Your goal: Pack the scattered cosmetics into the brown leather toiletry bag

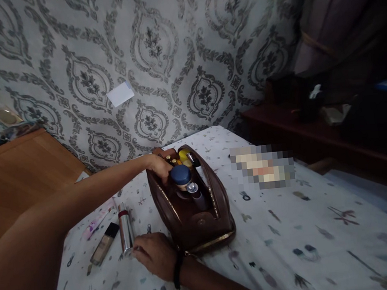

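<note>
A brown zipped cosmetic bag [202,233] stands unzipped on the patterned cloth. My left hand [159,167] reaches over its far left side, its fingers hidden inside. Within the bag are a blue-lidded jar [181,175], a dark tube with a shiny round cap [198,198], a makeup brush [196,163], a yellow item [185,156] and small gold-capped bottles [171,160]. My right hand [158,255] rests on the cloth left of the bag, fingers loosely bent and apart. Its fingertips are at the near end of a silver tube [125,229]; whether they touch is unclear.
A black-capped foundation bottle [103,245] and a pink-purple tube [96,223] lie left of the silver tube. A blurred-out object [262,166] lies right of the bag. Wooden furniture [29,179] stands left, a dark red shelf [281,127] right, and a patterned wall [171,60] behind.
</note>
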`<state>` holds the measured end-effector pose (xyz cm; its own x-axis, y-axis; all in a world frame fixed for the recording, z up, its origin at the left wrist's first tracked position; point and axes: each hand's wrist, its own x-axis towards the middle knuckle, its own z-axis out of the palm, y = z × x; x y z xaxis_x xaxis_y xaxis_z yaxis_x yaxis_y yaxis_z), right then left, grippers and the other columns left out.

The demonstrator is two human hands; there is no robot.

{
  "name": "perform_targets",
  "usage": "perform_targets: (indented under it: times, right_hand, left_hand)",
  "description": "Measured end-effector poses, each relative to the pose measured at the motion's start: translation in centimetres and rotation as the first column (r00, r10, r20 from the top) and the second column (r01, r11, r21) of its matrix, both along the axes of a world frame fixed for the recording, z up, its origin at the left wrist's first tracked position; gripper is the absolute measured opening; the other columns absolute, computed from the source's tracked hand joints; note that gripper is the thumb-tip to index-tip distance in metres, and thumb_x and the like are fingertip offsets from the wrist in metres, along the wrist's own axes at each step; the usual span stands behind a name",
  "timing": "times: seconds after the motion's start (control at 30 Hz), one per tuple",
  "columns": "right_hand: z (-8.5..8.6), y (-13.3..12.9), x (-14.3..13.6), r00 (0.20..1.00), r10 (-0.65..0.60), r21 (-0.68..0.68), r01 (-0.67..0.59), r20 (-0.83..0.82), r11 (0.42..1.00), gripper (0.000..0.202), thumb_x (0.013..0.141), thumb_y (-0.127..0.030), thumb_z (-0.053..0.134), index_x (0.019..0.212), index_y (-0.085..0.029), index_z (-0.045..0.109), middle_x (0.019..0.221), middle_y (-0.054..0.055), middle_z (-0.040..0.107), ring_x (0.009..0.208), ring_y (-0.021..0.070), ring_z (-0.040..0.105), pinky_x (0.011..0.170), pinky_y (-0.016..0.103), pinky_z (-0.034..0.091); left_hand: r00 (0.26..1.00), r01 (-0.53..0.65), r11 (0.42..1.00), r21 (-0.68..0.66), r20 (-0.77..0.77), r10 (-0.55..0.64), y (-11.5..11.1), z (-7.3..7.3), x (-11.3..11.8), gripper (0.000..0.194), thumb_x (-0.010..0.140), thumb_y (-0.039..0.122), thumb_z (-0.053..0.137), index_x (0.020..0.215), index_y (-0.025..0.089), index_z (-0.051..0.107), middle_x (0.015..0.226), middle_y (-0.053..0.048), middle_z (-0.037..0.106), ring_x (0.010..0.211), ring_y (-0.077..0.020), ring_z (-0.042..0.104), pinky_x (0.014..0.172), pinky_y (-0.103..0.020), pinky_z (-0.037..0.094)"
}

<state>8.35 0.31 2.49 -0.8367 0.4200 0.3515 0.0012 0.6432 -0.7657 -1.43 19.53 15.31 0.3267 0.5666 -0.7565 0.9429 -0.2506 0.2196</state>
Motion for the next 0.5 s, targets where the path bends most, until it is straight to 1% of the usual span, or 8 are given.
perform_targets:
  times: [0.07,0.13,0.23,0.4,0.5]
  right_hand:
    - [0.0,0.0,-0.1,1.0,-0.006,0.004,0.006,0.013,1.0,0.015,0.093,-0.026,0.055,0.091,-0.017,0.067,0.093,0.006,0.075,0.086,0.0177,0.067,0.071,0.024,0.04]
    - [-0.1,-0.1,-0.1,1.0,-0.012,0.008,0.012,0.019,1.0,0.015,0.093,-0.025,0.055,0.09,-0.018,0.067,0.092,0.005,0.075,0.085,0.0173,0.067,0.07,0.024,0.039]
    - [-0.2,-0.1,-0.1,1.0,-0.02,0.013,0.02,0.009,1.0,0.016,0.093,-0.027,0.055,0.089,-0.019,0.067,0.089,0.003,0.075,0.081,0.0164,0.066,0.067,0.024,0.038]
    - [-0.3,-0.1,0.0,1.0,-0.028,0.023,0.028,0.003,0.999,0.015,0.092,-0.026,0.055,0.09,-0.019,0.068,0.088,0.003,0.075,0.08,0.0167,0.067,0.066,0.024,0.038]
    - [-0.3,-0.1,0.1,1.0,-0.027,0.011,0.027,0.004,1.0,0.015,0.091,-0.026,0.056,0.091,-0.019,0.069,0.087,0.003,0.075,0.079,0.0169,0.067,0.066,0.024,0.038]
  left_hand:
    - [1.0,-0.008,0.998,-0.058,0.012,0.008,-0.1,0.1,0.2,0.043,0.059,0.021,0.07,0.102,0.018,0.074,0.095,0.001,0.076,0.095,-0.0229,0.064,0.093,-0.032,0.05]
    - [0.999,-0.015,0.996,-0.084,0.033,0.018,-0.1,0.1,0.4,0.046,0.061,0.023,0.069,0.107,0.018,0.072,0.1,0.001,0.075,0.099,-0.0236,0.063,0.097,-0.033,0.049]
    - [0.999,-0.017,0.996,-0.091,0.038,0.02,-0.1,0.1,0.5,0.045,0.061,0.025,0.071,0.106,0.018,0.072,0.097,0.0,0.076,0.099,-0.0245,0.064,0.097,-0.035,0.049]
    - [0.999,0.006,1.0,-0.01,0.041,-0.005,-0.3,0.1,0.8,0.036,0.061,0.023,0.074,0.096,0.017,0.072,0.091,0.002,0.076,0.093,-0.0223,0.065,0.092,-0.032,0.051]
    - [0.997,0.037,0.998,0.054,0.062,-0.04,-0.4,0.0,1.2,0.031,0.061,0.022,0.076,0.092,0.018,0.072,0.083,0.003,0.075,0.089,-0.0204,0.065,0.087,-0.03,0.053]
